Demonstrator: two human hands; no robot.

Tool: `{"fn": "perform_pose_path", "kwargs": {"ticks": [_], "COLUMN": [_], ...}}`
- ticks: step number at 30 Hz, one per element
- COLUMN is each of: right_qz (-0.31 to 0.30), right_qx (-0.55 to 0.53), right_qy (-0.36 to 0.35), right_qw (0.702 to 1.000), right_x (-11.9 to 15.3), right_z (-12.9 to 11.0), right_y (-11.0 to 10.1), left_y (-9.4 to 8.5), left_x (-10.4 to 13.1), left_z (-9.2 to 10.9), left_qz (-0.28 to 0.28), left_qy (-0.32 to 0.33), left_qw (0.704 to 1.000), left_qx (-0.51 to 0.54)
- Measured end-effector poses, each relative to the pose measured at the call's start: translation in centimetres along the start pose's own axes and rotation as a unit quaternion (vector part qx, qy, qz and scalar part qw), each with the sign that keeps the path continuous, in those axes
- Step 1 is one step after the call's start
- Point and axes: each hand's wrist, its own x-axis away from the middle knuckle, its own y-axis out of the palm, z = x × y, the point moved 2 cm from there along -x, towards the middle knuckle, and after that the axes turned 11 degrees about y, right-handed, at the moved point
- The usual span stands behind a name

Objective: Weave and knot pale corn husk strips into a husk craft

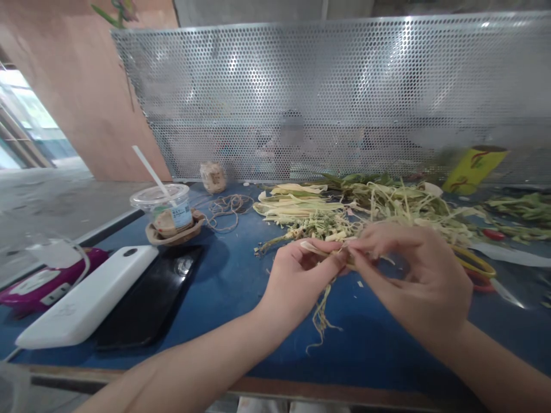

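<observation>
Pale and thin, the strip [313, 248] lies at the fingertips of both hands, above the blue tabletop [241, 298] and just on the near side of the husks [297, 202]. Its long axis runs mostly crosswise, sloping slightly down from left to right; the visible end points left, resting over the fingers of the left hand [297, 275], while the other end disappears among the fingertips. The left grip is closed, thumb against index finger, with the strip between them. The right hand [424, 275] comes in from the other side, its grip pinched together on the strip too, though blur hides the exact point of contact. Thin strands [321, 318] hang beneath the left hand, pointing down toward the near edge and curling at the tips; whether they join the strip I cannot tell. Beyond the hands, the husks lie with their long axes mostly crosswise, and a yellow tube [473, 170] leans to the right at the far side. To the left stand a lidded cup [172, 215], its straw [150, 171] tilted up and left, and loose twine [232, 206]; nearer, a black phone [148, 304] lies alongside a white power bank [86, 301].
</observation>
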Motion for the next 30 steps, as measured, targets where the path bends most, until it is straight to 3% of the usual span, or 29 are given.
{"fn": "perform_pose_path", "kwargs": {"ticks": [4, 9, 19, 30], "right_qz": [0.035, 0.054, 0.025, 0.015], "right_qx": [-0.012, 0.001, -0.014, 0.055], "right_qy": [-0.003, 0.016, 0.021, 0.006], "right_qw": [0.999, 0.998, 0.999, 0.998], "right_x": [0.16, 0.18, 0.11, 0.03], "right_z": [-0.39, -0.88, -0.53, -0.87], "right_y": [0.11, 0.35, 0.37, 0.39], "left_y": [0.24, 0.08, -0.45, -0.39], "left_x": [0.22, 0.34, -0.13, -0.04], "left_z": [0.09, 0.12, -0.67, -0.41], "left_qz": [-0.004, -0.002, -0.02, 0.029], "left_qy": [-0.006, 0.036, -0.014, -0.022], "left_qw": [1.0, 0.999, 0.999, 0.999], "left_qx": [0.02, 0.015, 0.04, 0.014]}}
